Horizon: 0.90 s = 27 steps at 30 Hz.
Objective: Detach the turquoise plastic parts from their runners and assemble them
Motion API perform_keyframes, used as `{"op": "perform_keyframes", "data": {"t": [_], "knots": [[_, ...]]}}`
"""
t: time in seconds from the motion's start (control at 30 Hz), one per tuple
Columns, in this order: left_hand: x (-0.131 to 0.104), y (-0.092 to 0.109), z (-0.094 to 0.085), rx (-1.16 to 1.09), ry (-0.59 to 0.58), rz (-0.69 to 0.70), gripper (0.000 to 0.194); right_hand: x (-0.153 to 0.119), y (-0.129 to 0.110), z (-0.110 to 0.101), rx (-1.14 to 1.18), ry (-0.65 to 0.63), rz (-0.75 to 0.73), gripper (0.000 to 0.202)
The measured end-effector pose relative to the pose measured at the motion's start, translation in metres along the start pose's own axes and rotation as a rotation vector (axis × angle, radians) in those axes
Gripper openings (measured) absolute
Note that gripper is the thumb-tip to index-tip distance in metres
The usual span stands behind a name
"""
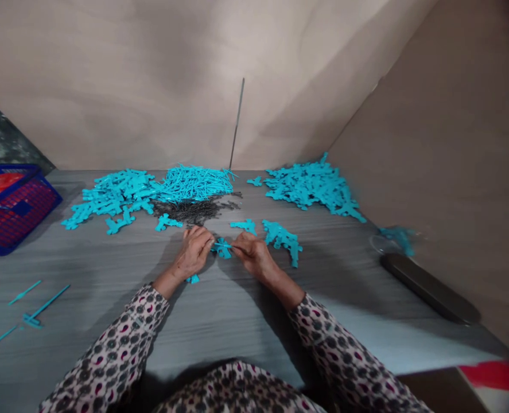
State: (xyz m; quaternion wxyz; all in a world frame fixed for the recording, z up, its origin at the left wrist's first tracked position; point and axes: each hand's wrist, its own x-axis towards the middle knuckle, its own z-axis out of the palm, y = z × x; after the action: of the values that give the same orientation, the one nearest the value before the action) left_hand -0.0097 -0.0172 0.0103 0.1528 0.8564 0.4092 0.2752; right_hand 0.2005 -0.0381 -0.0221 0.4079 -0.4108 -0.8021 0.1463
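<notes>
Near the middle of the grey table, a small turquoise plastic piece (pixel 223 248) is between my hands. My left hand (pixel 195 248) has its fingers closed on the piece's left side. On the right side, my right hand (pixel 253 251) pinches the same piece with thumb and fingertips. Another turquoise piece (pixel 193 279) lies beside my left wrist, partly covered. Beyond my hands are a single turquoise piece (pixel 168 222), a second one (pixel 244 225) and a small cluster (pixel 282 238) to the right. A heap of dark thin pins or screws (pixel 191 211) lies behind my left hand.
Turquoise pieces form heaps at the back left (pixel 119 192) and back right (pixel 308 184), with thin turquoise sticks (pixel 198 182) between. A blue basket (pixel 15 221) stands far left, loose sticks (pixel 47 304) lie nearer, and a dark elongated case (pixel 428 288) is at right.
</notes>
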Motion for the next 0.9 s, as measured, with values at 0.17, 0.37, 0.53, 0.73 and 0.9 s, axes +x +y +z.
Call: {"op": "perform_keyframes", "data": {"t": [0.17,0.37,0.53,0.73,0.9], "knots": [[0.003,0.003,0.001,-0.277,0.152,-0.128,0.031,0.0,-0.007,0.004,0.045,0.052,0.039,0.018],[0.008,0.005,0.012,-0.725,0.28,-0.476,0.037,0.0,-0.013,0.008,0.067,0.18,0.128,0.018],[0.011,0.021,0.009,-0.82,0.424,-0.603,0.032,-0.001,-0.027,0.017,0.16,0.193,0.223,0.015],[0.001,0.04,0.018,-0.755,0.318,-0.514,0.027,-0.009,-0.036,0.031,0.305,0.062,0.325,0.015],[-0.017,0.044,0.027,-0.5,0.239,-0.174,0.023,-0.016,-0.036,0.028,-0.012,-0.099,0.278,0.016]]}}
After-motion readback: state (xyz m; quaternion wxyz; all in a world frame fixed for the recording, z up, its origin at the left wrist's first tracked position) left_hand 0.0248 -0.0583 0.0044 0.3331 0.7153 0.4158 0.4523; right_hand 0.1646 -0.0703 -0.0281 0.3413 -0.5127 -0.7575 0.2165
